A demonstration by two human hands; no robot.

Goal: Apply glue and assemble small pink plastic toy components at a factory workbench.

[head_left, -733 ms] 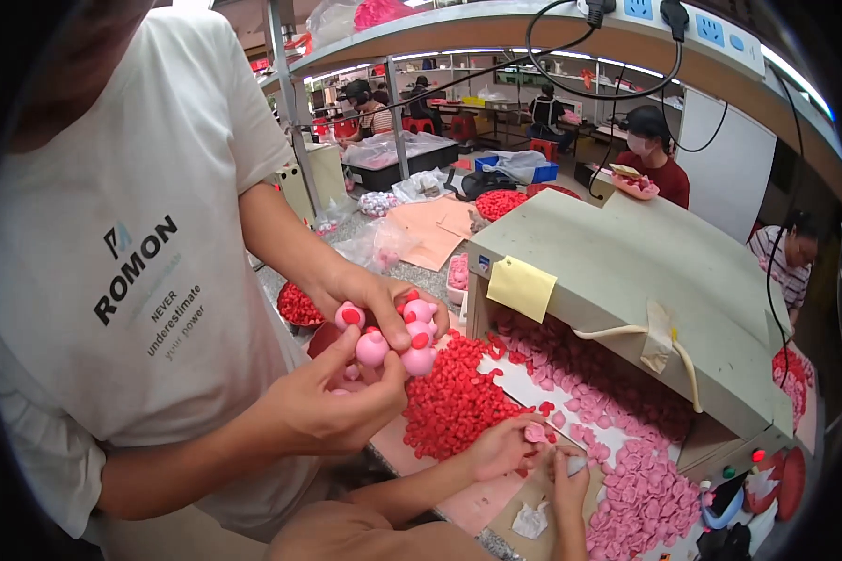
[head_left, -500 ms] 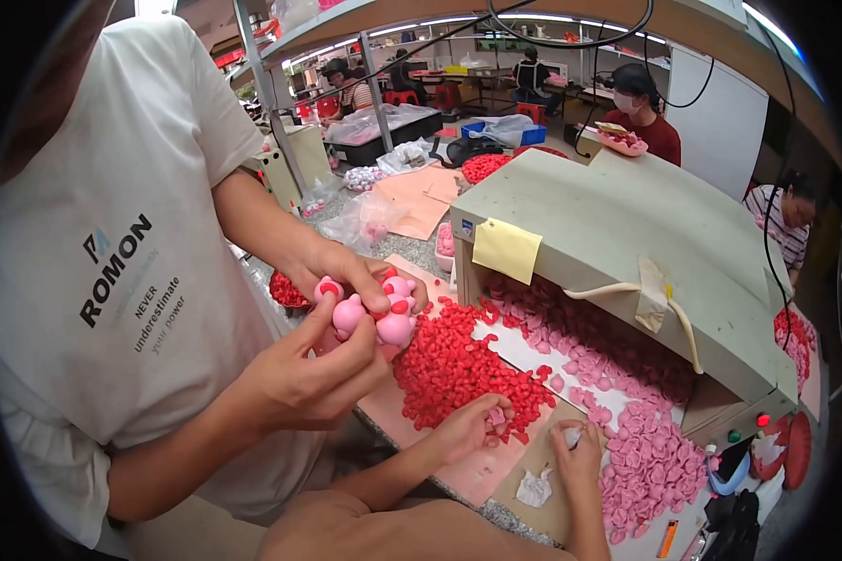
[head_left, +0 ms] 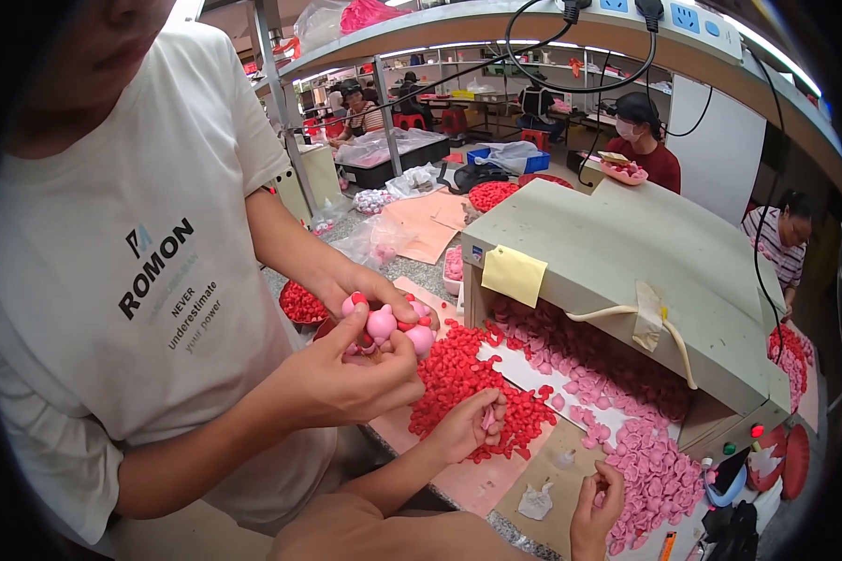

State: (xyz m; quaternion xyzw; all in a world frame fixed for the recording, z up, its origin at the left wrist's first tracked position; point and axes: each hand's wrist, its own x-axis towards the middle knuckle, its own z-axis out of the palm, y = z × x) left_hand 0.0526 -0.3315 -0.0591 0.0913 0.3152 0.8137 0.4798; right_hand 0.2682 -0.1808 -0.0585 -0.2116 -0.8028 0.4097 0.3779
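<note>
In left hand (head_left: 460, 432), clamped: small pink plastic piece (head_left: 488, 418), near heaped red bean-shaped pieces (head_left: 451, 376). Just parted from right hand (head_left: 597, 512), fingers now apart, freed: whitish translucent object (head_left: 566, 458), on brown mat (head_left: 522, 475).

"What kind of place is it?"

"A factory workshop, for assembling small parts. A speckled worktable (head_left: 432, 271) carries a heap of red pieces (head_left: 458, 393) and a spread of pink pieces (head_left: 650, 479), beside a grey-green machine (head_left: 599, 252) with a wide, low opening."

"What else shows that?"

"Overhead, a shelf (head_left: 440, 40) bears a power strip (head_left: 702, 34) with black cables. Beyond, a masked person in dark red (head_left: 661, 168) and others are among red stools (head_left: 535, 137), a blue tray (head_left: 539, 164) and a black tray (head_left: 393, 172)."
</note>
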